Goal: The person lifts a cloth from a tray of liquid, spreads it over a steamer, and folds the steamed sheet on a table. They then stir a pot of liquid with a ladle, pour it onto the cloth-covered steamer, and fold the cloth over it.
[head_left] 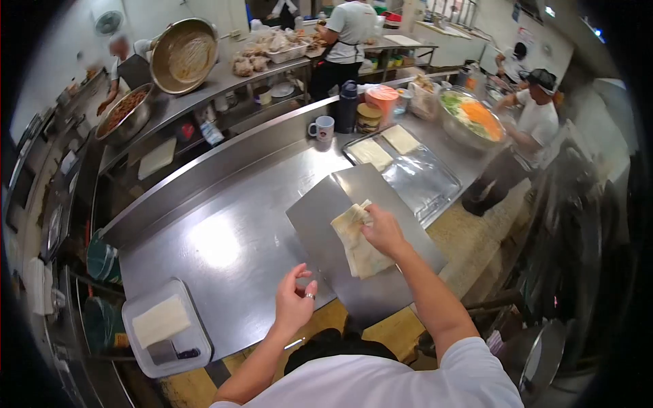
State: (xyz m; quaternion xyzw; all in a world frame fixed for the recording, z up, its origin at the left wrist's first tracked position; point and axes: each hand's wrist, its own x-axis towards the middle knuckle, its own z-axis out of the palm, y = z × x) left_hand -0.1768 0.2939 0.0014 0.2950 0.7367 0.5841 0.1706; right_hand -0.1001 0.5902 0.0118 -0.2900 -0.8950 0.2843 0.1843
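My right hand is closed on a cream-coloured folded cloth with brownish stains. The cloth lies against a flat steel sheet on the worktable. Just left of that sheet, near the table's front edge, my left hand is held with loosely curled fingers apart and nothing in them. A ring shows on one of its fingers. Beyond the steel sheet, a metal tray carries two pale square sheets, one of them the farther sheet.
On the left corner of the steel table is a plastic tub with a pale slab and a dark-handled tool. A mug, black flask and bowl of cut vegetables line the back. Several other people work around.
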